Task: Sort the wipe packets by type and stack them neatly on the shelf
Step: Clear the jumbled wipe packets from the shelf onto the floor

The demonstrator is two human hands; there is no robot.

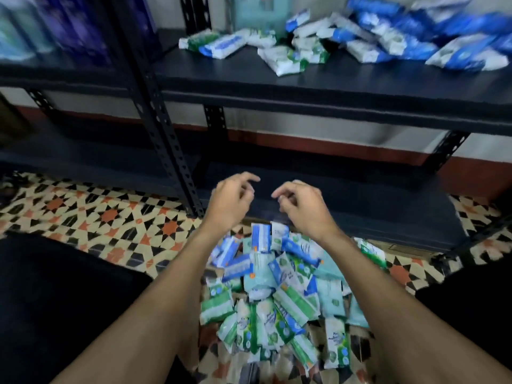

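A heap of wipe packets lies on the patterned floor between my forearms, mixing green-and-white, blue-and-white and pale teal packs. My left hand and my right hand hover side by side above the far end of the heap, in front of the lowest shelf board. Both have loosely curled fingers and hold nothing. On the dark shelf above, more packets lie scattered: green-and-white ones near the middle, blue-and-white ones piled to the right.
A perforated black upright post stands left of my hands. The lowest shelf board runs just behind them. Blurred dark blue and teal packages fill the left shelf bay. Dark shapes flank the tiled floor at both lower corners.
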